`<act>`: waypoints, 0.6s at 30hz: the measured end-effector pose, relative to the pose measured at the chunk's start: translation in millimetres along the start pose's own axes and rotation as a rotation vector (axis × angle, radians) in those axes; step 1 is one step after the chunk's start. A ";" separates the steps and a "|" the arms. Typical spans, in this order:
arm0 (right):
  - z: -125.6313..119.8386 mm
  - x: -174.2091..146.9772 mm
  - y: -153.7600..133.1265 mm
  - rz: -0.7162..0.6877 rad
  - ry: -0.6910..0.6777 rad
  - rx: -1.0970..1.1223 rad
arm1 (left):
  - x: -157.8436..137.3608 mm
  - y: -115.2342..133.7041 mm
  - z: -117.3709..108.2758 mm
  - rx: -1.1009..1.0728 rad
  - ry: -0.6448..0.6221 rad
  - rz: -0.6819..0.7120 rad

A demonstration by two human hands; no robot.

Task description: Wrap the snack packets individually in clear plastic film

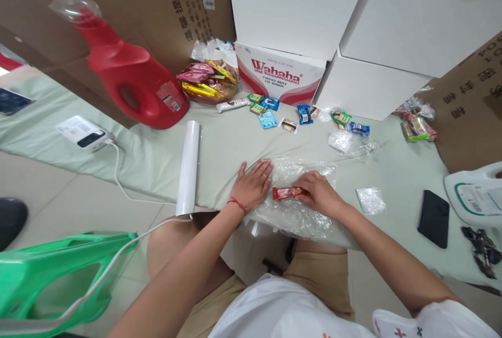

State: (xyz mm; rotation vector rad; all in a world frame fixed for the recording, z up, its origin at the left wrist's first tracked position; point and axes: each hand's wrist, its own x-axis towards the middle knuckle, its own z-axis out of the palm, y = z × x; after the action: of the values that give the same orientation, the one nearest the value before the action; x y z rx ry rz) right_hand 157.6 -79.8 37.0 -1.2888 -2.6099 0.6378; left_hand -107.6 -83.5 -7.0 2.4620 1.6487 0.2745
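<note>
My right hand [319, 194] pinches one end of a red-wrapped snack bar [287, 193] just above a sheet of clear plastic film [301, 220]. The film lies crinkled on the table's front edge, partly hanging over it. Flat on the film's left edge and the cloth rests my left hand [253, 184], fingers stretched out and a red string around the wrist. The bar's free end points toward the left hand, a small gap apart from it. Its right end is hidden under my right fingers.
A roll of film [188, 168] lies left of my hands. Several small wrapped snacks [289, 125] are scattered behind, near a snack-filled basket [207, 79] and a Wahaha box [279, 72]. A red jug [133, 74] stands left; a phone [433, 219] lies right. A white cable [129, 244] crosses left.
</note>
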 end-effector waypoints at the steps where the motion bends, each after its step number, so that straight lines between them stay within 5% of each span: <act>1: 0.3 -0.9 1.9 0.006 0.009 0.006 | -0.1 -0.1 0.2 -0.003 0.001 0.000; 11: -20.7 10.5 12.3 -0.019 0.116 0.053 | -0.8 -0.1 1.4 -0.036 0.035 0.006; 14: -37.4 58.1 8.3 0.017 0.120 -0.026 | -1.7 0.5 -0.2 -0.051 0.058 0.017; 18: -42.7 168.2 -13.5 0.021 -0.032 -0.254 | -2.7 -0.4 0.3 -0.068 0.086 0.025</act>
State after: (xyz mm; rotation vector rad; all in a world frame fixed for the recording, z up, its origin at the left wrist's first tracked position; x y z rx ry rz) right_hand 58.3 58.3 74.0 -1.3854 -2.7775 0.3395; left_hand -109.0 -85.9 -7.6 2.4535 1.6140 0.4386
